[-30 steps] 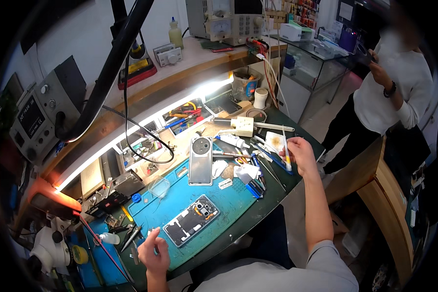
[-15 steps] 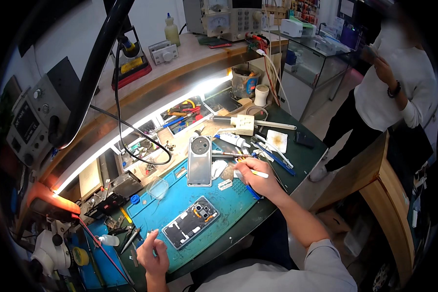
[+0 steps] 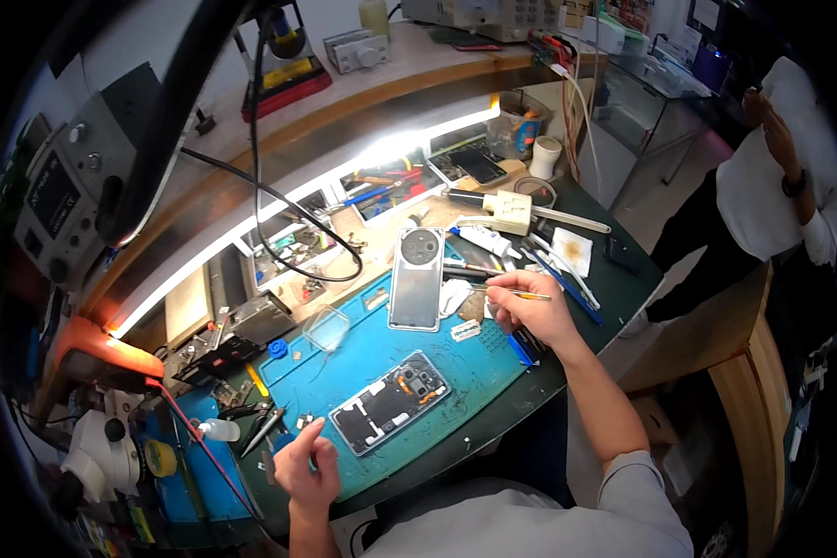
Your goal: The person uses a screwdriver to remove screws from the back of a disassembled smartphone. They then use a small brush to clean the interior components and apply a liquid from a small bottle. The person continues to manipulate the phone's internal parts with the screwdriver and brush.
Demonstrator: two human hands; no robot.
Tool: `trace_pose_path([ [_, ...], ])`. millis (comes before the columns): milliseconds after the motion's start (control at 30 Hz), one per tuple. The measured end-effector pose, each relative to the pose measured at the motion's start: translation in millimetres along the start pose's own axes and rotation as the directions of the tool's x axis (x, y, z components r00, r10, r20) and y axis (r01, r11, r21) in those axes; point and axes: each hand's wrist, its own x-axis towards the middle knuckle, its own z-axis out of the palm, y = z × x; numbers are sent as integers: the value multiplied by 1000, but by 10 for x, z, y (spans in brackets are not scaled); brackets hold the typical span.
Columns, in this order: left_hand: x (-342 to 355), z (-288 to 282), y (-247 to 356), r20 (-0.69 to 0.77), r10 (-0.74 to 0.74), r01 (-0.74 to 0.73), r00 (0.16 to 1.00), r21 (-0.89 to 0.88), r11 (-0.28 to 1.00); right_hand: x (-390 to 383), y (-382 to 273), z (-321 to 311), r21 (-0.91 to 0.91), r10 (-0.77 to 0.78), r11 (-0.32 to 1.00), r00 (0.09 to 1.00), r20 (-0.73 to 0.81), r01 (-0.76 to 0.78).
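An opened phone (image 3: 391,403) lies on the blue work mat (image 3: 488,386), its inner parts, dark plates and orange flex strips facing up. My left hand (image 3: 307,468) hovers by its lower left corner with loosely curled fingers, and nothing shows in them. Farther back, a phone back cover (image 3: 417,286) with a round camera ring lies face up. To its right, my right hand (image 3: 538,307) is closed on a thin pen-like tool (image 3: 530,295); its exact kind is unclear. Close to that hand are a razor blade (image 3: 465,331) and a crumpled white wipe (image 3: 454,296).
Behind the right hand lie a white tube (image 3: 488,242), a cream-handled tool (image 3: 507,212) and a stained pad (image 3: 572,251). A clear tray (image 3: 326,329) sits left of the cover. A black cable (image 3: 256,139) hangs over the bench. Another person (image 3: 772,177) stands at the right.
The whole view has shifted, moving the bench items up and rightward in it. In my right hand a thin rod shows where a thicker white end showed before. The phone stays on the mat.
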Motion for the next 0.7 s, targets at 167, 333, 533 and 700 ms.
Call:
trace_pose_path([
  [167,-47,15,3,-10,-18,18,1000,38,999,-13,104,-16,21,-2,1000,1000,2,2],
  [333,-35,34,6,-8,-41,41,999,10,999,-23,156,-39,134,-54,990,997,55,46],
  [533,13,112,13,-26,-56,55,998,-14,998,-158,30,-99,118,-253,959,966,-56,258],
  [700,284,155,641,107,-163,188,981,-293,937,-625,-251,69,359,-387,855,921,-43,376],
])
